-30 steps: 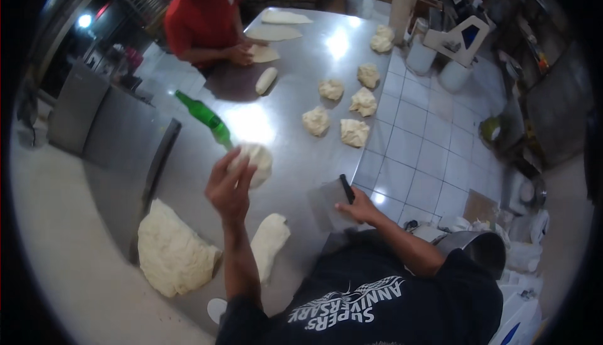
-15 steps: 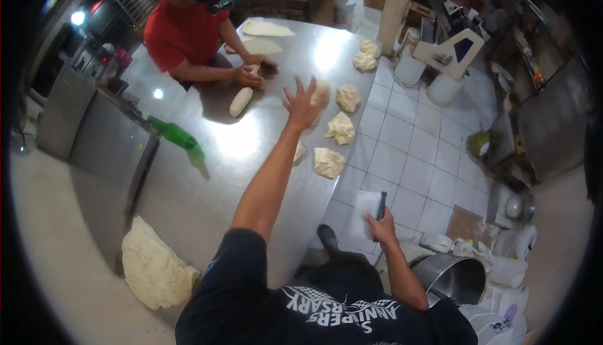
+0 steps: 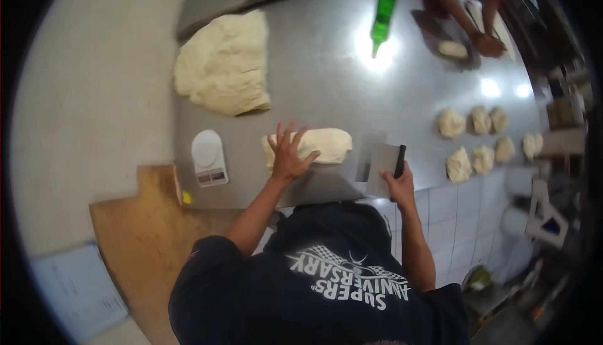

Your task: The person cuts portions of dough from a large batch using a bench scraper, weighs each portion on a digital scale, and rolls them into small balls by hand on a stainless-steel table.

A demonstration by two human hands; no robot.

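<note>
My left hand [image 3: 291,156] rests on a thick oblong slab of pale dough [image 3: 333,145], its fingers spread over the left part. To the right of that dough, my right hand [image 3: 399,185] grips a dough scraper [image 3: 380,164] by its black handle, the broad metal blade held upright near the table's front edge. A large mass of dough [image 3: 223,62] lies farther back on the left. Closer in stands a white kitchen scale [image 3: 207,155] with nothing on its round plate.
Several dough lumps [image 3: 458,166] sit on the steel table [image 3: 314,75] at the right. A green bottle [image 3: 383,15] lies at the back. Across the table, a person in red has their hands [image 3: 488,45] beside a small dough roll [image 3: 452,49]. Below left is a wooden board [image 3: 141,229].
The view has swung left along the table. My left hand has gone from the dough lumps to the slab; my right hand has brought the scraper from above the floor to the table edge.
</note>
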